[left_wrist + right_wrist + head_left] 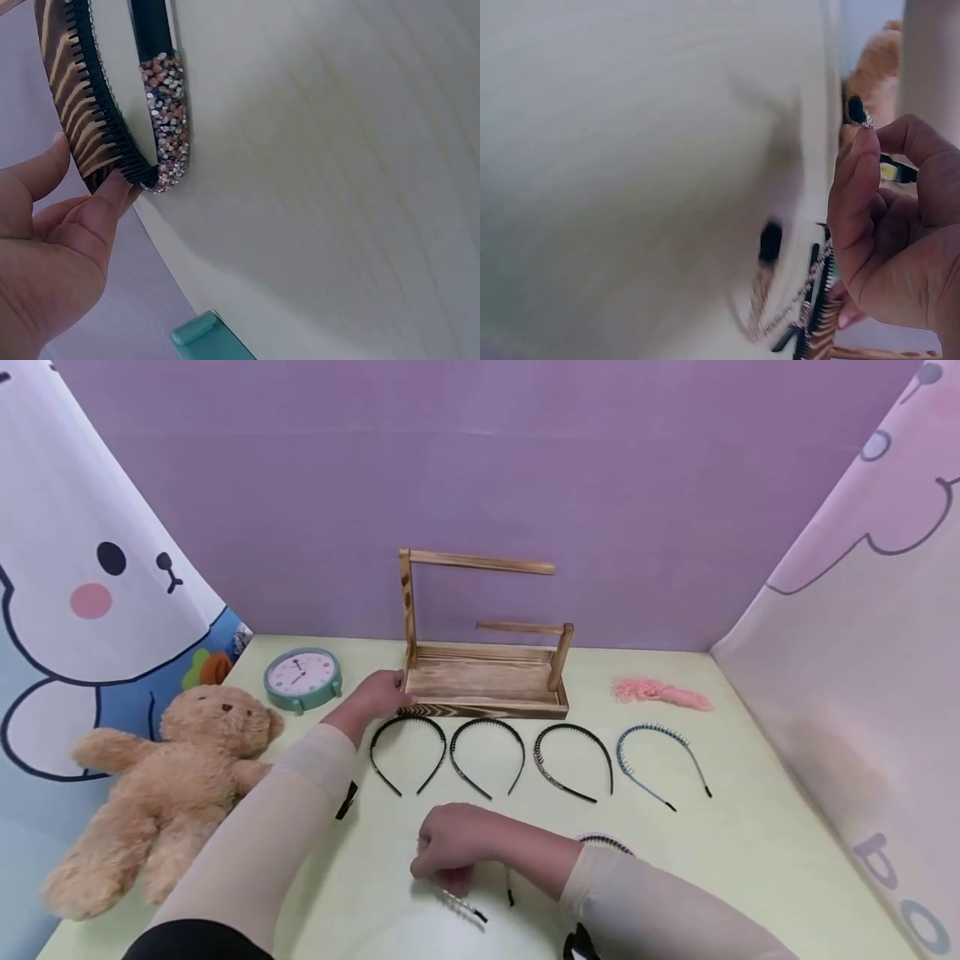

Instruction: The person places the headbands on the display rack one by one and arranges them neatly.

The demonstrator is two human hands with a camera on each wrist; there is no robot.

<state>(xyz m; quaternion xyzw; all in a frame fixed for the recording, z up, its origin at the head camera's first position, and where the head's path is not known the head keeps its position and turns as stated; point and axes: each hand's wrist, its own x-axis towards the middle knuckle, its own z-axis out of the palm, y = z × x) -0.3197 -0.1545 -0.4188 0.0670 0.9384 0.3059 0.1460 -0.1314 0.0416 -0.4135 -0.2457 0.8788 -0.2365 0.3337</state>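
My left hand [378,693] grips the left front corner of a wooden stand [487,678], which has a tray base and two side arms. In the left wrist view its fingers are at the striped wood, close to a black toothed headband [171,120] with glittery stones. My right hand [453,843] pinches a thin sparkly headband [457,902] near one black tip; the other black tip [771,240] shows in the right wrist view. Part of that band is hidden by the hand. Another dark headband [606,840] is partly covered by my right forearm.
Several headbands [487,723] lie in a row before the stand, a blue one [622,747] at the right. A teal clock [303,678] and a teddy bear [180,777] are at the left. A pink stringy bundle [663,692] lies at the back right.
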